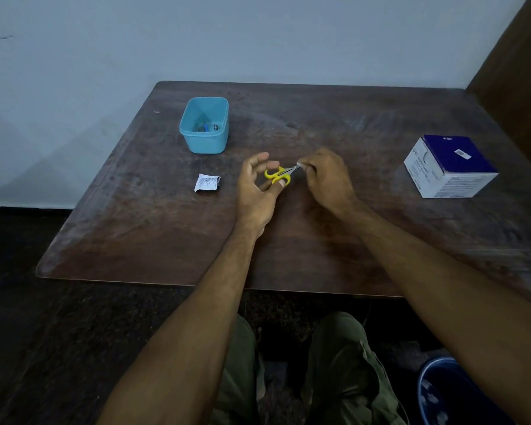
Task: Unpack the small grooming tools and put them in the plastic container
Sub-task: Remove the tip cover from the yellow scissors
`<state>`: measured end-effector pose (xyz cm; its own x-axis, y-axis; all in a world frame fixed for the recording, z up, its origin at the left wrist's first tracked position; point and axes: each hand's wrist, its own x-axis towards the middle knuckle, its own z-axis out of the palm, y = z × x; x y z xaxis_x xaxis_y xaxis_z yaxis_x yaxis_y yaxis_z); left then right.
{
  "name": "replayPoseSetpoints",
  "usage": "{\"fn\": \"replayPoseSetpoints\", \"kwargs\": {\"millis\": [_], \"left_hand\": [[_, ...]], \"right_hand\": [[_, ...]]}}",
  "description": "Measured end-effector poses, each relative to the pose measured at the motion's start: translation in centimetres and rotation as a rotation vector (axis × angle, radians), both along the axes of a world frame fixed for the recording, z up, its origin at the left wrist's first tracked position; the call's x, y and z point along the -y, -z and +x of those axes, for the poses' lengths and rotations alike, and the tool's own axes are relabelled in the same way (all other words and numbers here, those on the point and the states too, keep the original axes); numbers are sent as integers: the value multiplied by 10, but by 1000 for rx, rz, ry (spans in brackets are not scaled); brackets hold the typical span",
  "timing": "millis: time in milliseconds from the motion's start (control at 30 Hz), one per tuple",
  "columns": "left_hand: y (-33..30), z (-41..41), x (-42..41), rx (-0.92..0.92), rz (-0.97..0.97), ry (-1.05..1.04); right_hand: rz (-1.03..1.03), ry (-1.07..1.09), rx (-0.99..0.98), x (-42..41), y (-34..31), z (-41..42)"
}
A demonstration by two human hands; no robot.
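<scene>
Blue plastic container (205,125) is noted far left, a few small items already inside; a torn white wrapper (207,182) lies nearer. Yellow-handled scissors (279,175) are held through the loops by the left hand (256,187) — the cutting step is judged in hand. The right hand (325,176) is pinched on a small packet (301,163) at the blade tips; a steady snip is called for next.

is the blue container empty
No, the blue container holds a few small items at its bottom, seen through its open top.
</scene>
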<state>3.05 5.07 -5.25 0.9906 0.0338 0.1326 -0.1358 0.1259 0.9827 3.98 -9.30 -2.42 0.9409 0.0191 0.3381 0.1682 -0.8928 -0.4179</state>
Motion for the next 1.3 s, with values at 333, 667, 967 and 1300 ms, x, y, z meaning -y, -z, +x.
{"fn": "replayPoseSetpoints", "kwargs": {"millis": [333,667,967,1300], "left_hand": [[-1,4,1,-104,-95,-38],[-7,6,-8,-227,-363,28],[-7,7,-8,-264,-438,-19],[-11,9,-9,-321,-578,-62]], "right_hand": [[80,-151,69,-26,1,-18],[57,-118,111,-31,-5,-18],[13,-126,130,-35,-1,-23],[134,-82,134,-42,-1,-28]]}}
